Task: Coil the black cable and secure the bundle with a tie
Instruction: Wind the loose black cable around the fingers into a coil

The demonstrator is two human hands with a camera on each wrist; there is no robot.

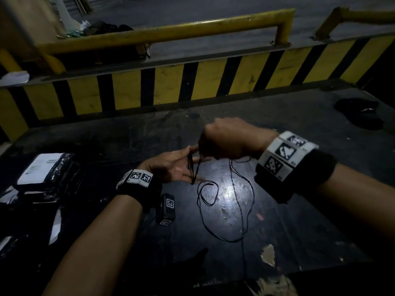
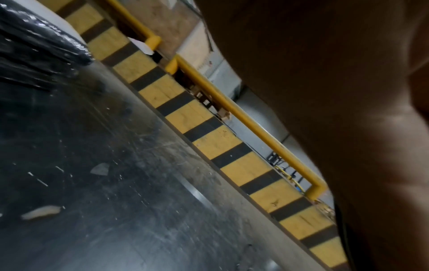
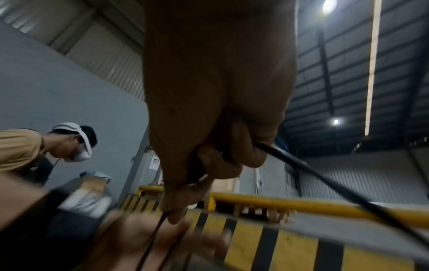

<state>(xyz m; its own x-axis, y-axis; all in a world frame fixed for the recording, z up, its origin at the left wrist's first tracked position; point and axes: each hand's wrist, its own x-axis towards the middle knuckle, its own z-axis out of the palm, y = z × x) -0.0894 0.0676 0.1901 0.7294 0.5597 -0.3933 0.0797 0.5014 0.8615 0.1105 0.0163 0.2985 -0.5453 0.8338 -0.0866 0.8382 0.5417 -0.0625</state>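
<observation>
Right hand (image 1: pixel 229 139) clenched on thin black cable (image 1: pixel 233 189); left hand (image 1: pixel 177 165) flat, cable looped round fingers.

Both forearms were bare. Each wrist wore a black band (image 1: pixel 299 174) topped with white blocks (image 1: pixel 286 151) printed in black-and-white square codes. A small black box (image 1: pixel 166 209) bearing the same codes hung at six o'clock of the left band (image 1: pixel 141 189).

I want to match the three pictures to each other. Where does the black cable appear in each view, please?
Head: the black cable is wrapped around the left hand at centre; loose loops lie on the table.
Left wrist: not in it.
Right wrist: the cable leaves the right hand toward the lower right.
Shared landmark: the yellow and black striped barrier.
</observation>
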